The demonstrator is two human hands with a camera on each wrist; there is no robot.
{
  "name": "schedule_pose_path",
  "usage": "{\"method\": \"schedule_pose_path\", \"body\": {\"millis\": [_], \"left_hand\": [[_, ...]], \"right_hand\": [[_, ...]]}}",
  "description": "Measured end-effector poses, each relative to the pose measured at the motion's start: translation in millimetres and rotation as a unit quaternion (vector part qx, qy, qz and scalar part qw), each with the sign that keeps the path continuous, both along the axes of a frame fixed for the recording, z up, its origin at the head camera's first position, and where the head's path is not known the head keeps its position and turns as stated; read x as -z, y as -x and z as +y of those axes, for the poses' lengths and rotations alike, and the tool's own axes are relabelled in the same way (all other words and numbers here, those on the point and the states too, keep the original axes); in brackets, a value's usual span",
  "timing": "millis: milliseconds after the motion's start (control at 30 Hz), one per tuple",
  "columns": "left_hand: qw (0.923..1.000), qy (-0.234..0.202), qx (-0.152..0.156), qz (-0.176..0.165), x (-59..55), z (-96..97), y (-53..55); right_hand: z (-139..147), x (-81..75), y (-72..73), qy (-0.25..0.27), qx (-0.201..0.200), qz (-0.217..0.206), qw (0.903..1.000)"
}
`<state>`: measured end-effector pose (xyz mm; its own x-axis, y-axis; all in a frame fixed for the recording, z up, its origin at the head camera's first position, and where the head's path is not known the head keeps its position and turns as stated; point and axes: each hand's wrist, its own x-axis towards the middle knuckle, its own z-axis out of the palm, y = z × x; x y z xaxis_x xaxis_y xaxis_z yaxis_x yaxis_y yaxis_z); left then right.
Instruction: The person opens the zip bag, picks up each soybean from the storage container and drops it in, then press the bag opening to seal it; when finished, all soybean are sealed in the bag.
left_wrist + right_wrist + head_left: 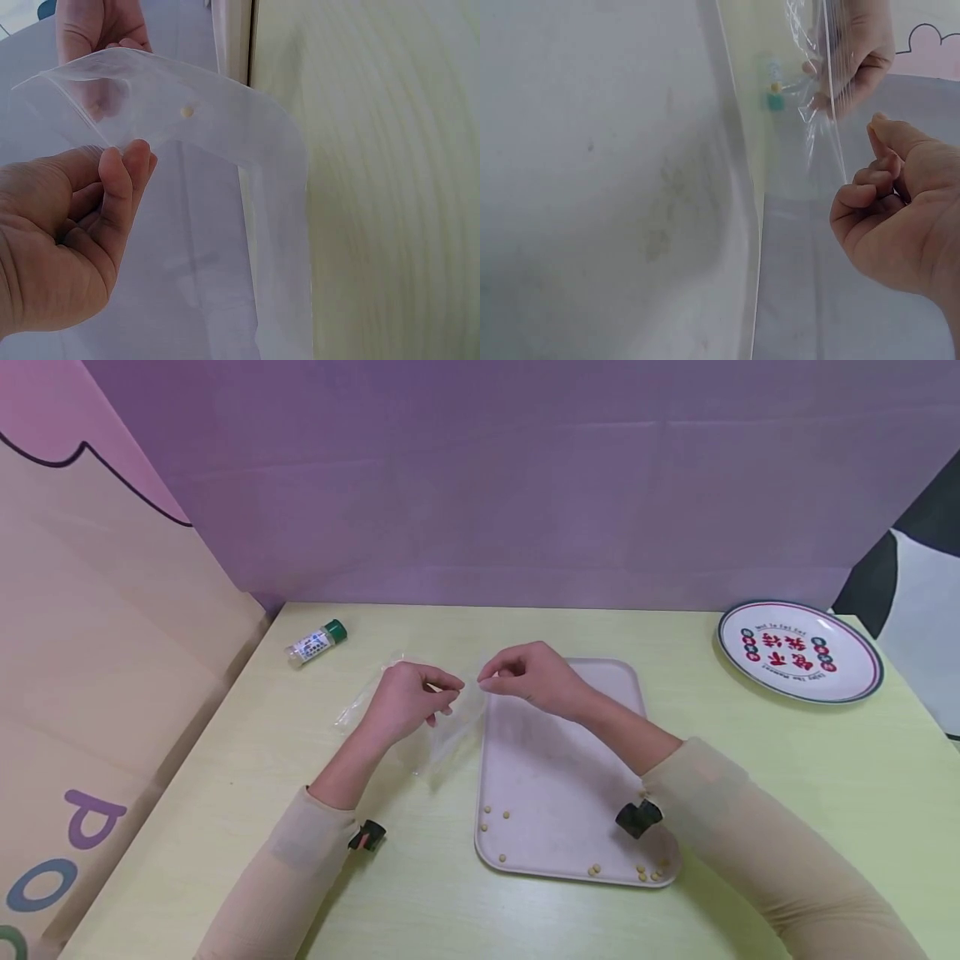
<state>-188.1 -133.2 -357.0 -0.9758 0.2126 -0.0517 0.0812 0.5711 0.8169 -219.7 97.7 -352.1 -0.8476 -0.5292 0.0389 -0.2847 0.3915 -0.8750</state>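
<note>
A clear zip bag (pixel 217 127) is upright over the table, its mouth gaping. My left hand (pixel 411 697) pinches the bag's rim between thumb and fingers, as the left wrist view shows. One small round yellowish bean (pixel 187 112) is within the film, about halfway down the bag. At the mouth, my right hand (pixel 536 677) has its thumb and forefinger tips together, the other fingers curled. I cannot tell whether anything is between these fingertips. Below the right forearm lies a pale tray (pixel 555 777) with several beans (pixel 594 869) along its near edge.
A small clear bottle with a green cap (pixel 317 643) lies on its side at the back left. An oval white plate with red lettering (pixel 801 652) sits at the back right. A purple backdrop (pixel 525 485) stands behind the pale table (pixel 420 893).
</note>
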Motion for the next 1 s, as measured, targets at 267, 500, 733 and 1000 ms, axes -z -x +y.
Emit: {"method": "schedule_pose_path", "body": {"millis": [267, 500, 733, 1000], "left_hand": [[1.0000, -0.002, 0.002, 0.001, -0.4, 1.2, -1.4], [1.0000, -0.004, 0.004, -0.004, -0.6, 1.5, -2.0], [1.0000, 0.000, 0.004, -0.003, -1.4, 1.0, -1.8], [1.0000, -0.003, 0.001, -0.002, -2.1, -1.3, -0.8]], "right_hand": [[-7.2, 3.6, -0.7, -0.024, -0.004, -0.008, 0.9997], [-8.4, 5.3, -1.2, -0.035, -0.003, -0.003, 0.9994], [-3.0, 5.1, -3.0, -0.034, 0.005, 0.010, 0.9994], [8.1, 3.2, -10.4, -0.016, 0.033, 0.018, 0.9992]]}}
